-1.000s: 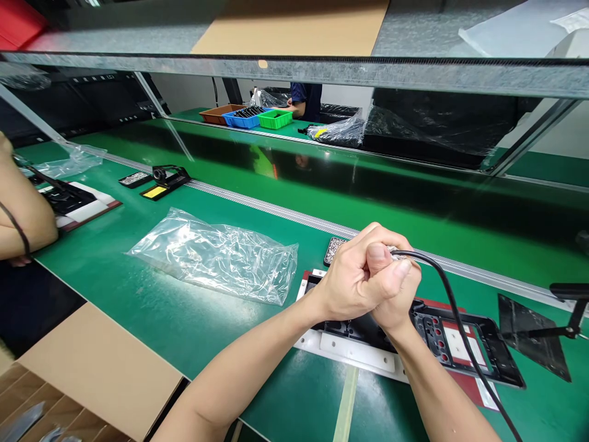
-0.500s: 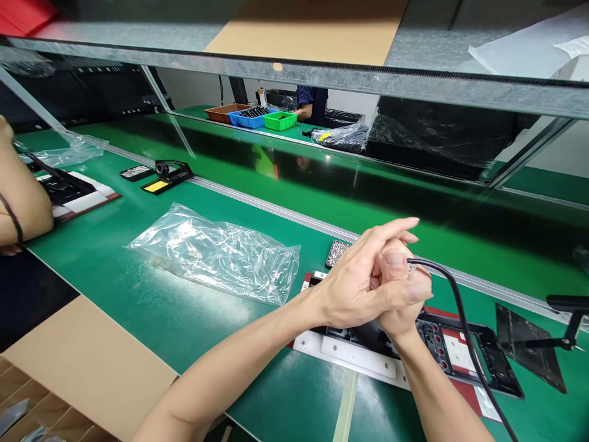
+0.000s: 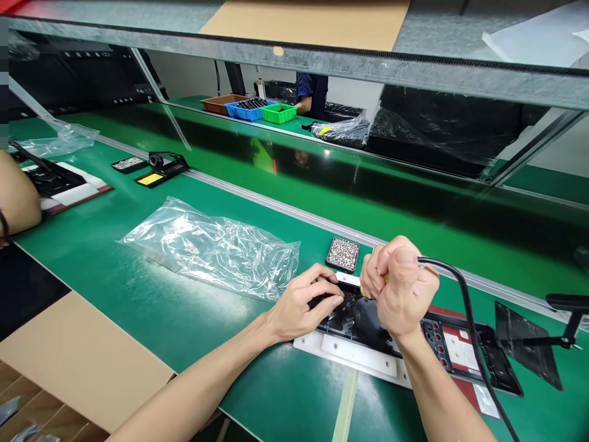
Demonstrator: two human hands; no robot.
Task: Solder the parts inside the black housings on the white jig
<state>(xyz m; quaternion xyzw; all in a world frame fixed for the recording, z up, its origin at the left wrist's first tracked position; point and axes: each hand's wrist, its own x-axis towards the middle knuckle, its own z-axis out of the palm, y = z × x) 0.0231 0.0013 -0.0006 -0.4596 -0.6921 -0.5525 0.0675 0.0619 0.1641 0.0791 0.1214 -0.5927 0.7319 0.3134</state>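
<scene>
My right hand [image 3: 401,293] is closed in a fist around a corded screwdriver, whose black cable [image 3: 464,319] curves off to the right and down. The tool's tip is hidden behind the fist. My left hand [image 3: 306,304] rests with spread fingers on the left end of a black plastic frame [image 3: 464,356], which lies in a white jig [image 3: 354,355] on the green bench. A small black tray of screws [image 3: 343,253] sits just behind both hands.
A crumpled clear plastic bag [image 3: 209,248] lies left of the jig. Another person's arm [image 3: 16,199] rests at the far left beside a second jig. A screwdriver stand [image 3: 163,169] stands further back. A black stand [image 3: 534,344] is at right, cardboard [image 3: 83,362] at front left.
My left hand has let go of my right fist and dropped onto the black frame. My right fist has moved down toward the frame with the screwdriver in it.
</scene>
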